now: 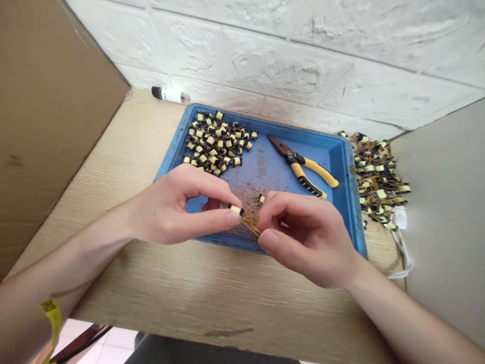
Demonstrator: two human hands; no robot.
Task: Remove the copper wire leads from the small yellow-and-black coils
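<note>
My left hand [197,205] pinches a small coil bobbin [236,209], black at its ends with pale yellow tape round the middle, between thumb and forefinger. Thin copper wires [250,221] run from this bobbin toward my right hand [303,230], whose thumb and forefinger are closed near the wire ends. Another yellow-taped bobbin [261,199] shows just beside the right knuckles; whether the right hand holds it, I cannot tell. Both hands are over the front part of a blue tray [354,202]. Beneath them lies a heap of copper wire clippings [242,192].
Yellow-and-black handled pliers [301,167] lie in the tray, right of a pile of bobbins [212,144]. More bobbins with long wires [379,177] are heaped right of the tray, beside a white cable [403,253]. A small bottle [170,95] lies by the brick wall [257,60].
</note>
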